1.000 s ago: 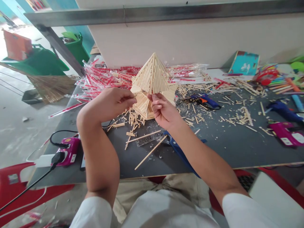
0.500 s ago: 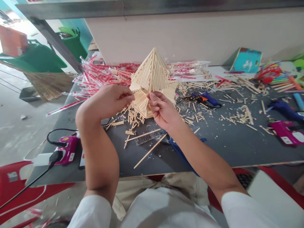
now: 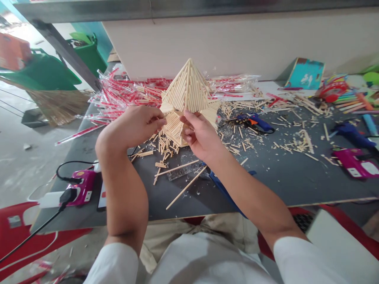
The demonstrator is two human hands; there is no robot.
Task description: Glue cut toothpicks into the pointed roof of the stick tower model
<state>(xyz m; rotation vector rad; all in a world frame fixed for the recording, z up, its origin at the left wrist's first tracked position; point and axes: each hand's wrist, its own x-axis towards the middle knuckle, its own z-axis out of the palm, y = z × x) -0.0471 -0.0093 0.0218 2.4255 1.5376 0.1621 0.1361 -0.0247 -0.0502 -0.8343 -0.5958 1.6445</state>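
Observation:
A pointed, star-like model (image 3: 191, 88) built of thin wooden sticks stands in front of me on the dark table. My left hand (image 3: 145, 123) is at its left edge, wrist bent, fingers curled and closed against that side. My right hand (image 3: 203, 134) is at the front, thumb and forefinger together at the lower end of the front ridge. Whatever small piece may be between those fingertips is hidden. Short cut sticks (image 3: 166, 148) lie around the base. Closer to me are a clear ruler (image 3: 180, 172), a long stick (image 3: 186, 187) and a blue tool (image 3: 226, 191) partly under my right forearm.
Red-and-clear plastic wrappers (image 3: 124, 92) are heaped behind. To the right lie a blue glue gun (image 3: 256, 122), a second blue glue gun (image 3: 352, 134) and a magenta power block (image 3: 357, 162). Another magenta power block (image 3: 81, 187) with cables sits by my left elbow.
My right hand has turned slightly, its thumb and forefinger now higher on the front ridge and its other fingers lower. My left hand stays almost still. The view has shifted a little.

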